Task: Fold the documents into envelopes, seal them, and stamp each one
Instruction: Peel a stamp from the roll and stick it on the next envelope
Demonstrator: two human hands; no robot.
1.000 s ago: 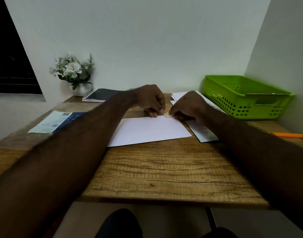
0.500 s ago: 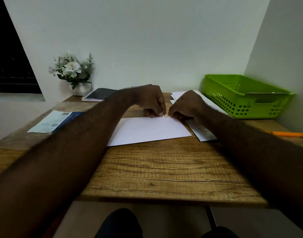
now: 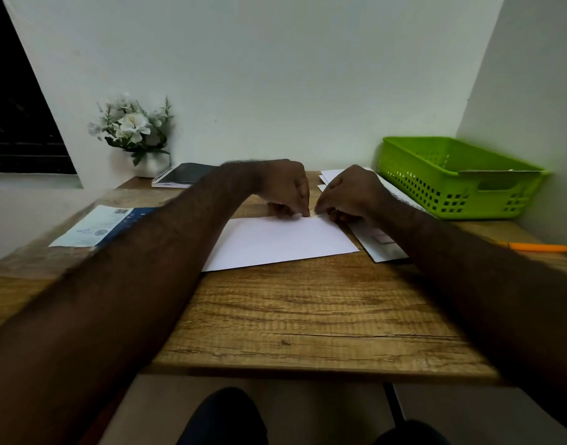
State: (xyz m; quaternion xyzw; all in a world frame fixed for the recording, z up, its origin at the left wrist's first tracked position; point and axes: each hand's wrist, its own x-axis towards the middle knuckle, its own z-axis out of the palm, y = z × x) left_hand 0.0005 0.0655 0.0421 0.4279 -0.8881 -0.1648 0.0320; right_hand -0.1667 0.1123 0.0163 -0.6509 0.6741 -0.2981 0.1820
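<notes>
Now, from the left: the left hand [image 3: 285, 191] has a narrow grip, its fingertips pinching a small pale stamp [image 3: 314, 214]. A moment ago the stamp sat a bit higher between the hands. It is lower now, touching the far right corner of the white envelope [image 3: 275, 245] on the counter [image 3: 307, 316]. The right hand [image 3: 352, 194] pinches the stamp's other side. I think the sticking has started, and pressing it flat comes next.

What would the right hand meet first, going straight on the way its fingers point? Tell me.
Likely the left hand: the right hand points at its fingertips across a small pale scrap both seem to pinch.
</notes>
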